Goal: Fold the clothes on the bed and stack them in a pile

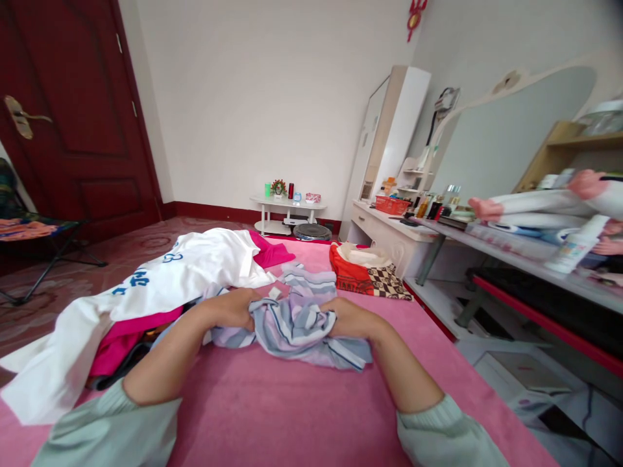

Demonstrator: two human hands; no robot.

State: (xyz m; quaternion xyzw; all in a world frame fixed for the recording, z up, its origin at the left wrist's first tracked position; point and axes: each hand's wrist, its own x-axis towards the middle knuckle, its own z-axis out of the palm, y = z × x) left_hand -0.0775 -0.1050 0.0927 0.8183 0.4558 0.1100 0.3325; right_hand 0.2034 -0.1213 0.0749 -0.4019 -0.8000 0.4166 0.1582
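A crumpled striped shirt (296,324) in grey, lilac and white lies bunched on the pink bedspread (272,408). My left hand (241,309) is closed on its left side, with the fingertips partly hidden in the folds. On the other side, my right hand (346,318) grips the bunched fabric. Part of the shirt stretches away from me beyond the hands, and a loose flap hangs toward me on the right. A white garment with blue lettering (195,259) lies on a clothes pile close to my left hand.
Under the white garment show bright pink clothes (117,347). Folded red and brown checked clothing (360,275) sits at the bed's far right. A dressing table (389,227) and a cluttered grey desk (516,253) line the right side. A low white table (287,204) stands by the far wall.
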